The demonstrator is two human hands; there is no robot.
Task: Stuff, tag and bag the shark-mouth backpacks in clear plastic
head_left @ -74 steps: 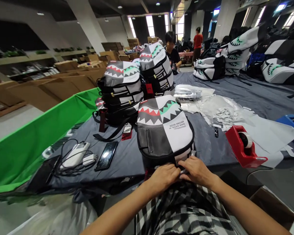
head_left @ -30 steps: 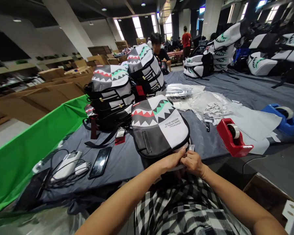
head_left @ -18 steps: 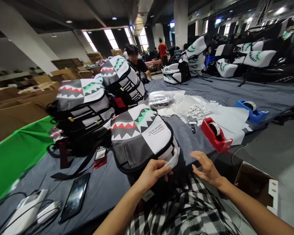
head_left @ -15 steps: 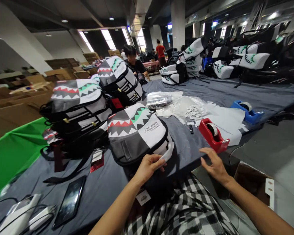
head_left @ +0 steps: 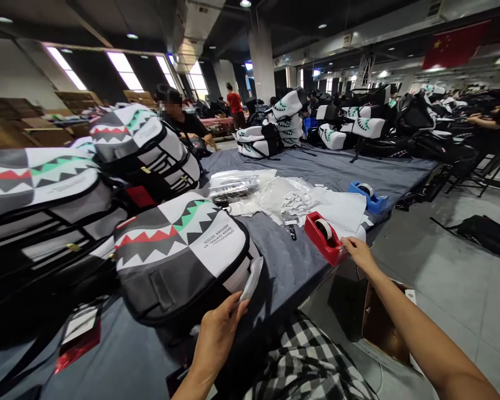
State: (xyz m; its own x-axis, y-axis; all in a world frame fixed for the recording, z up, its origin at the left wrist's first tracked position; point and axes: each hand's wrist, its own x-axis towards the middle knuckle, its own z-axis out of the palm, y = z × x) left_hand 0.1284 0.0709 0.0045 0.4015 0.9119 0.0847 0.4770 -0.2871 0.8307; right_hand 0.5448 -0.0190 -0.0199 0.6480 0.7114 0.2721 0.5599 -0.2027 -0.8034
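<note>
My left hand (head_left: 221, 328) pinches the lower end of a thin white wrapping strip (head_left: 253, 276). The strip stands along the side of a backpack (head_left: 179, 250) printed with grey and white panels and red and green shark teeth, lying on the table before me. At the front end of a red tape dispenser (head_left: 323, 236), the fingers of my right hand (head_left: 358, 253) are closed on the end of the clear tape. A roll sits in the dispenser.
More shark-print backpacks (head_left: 145, 147) are stacked at the left. Behind the red dispenser lie white sheets (head_left: 345, 208), plastic bags (head_left: 270, 191) and a blue tape dispenser (head_left: 369, 197). An open carton (head_left: 385, 322) stands on the floor at right. A co-worker (head_left: 179, 114) is across the table.
My right hand has moved from open beside the red dispenser to its front end, where the fingers have closed. My left hand keeps its pinch on the strip. The view has turned right.
</note>
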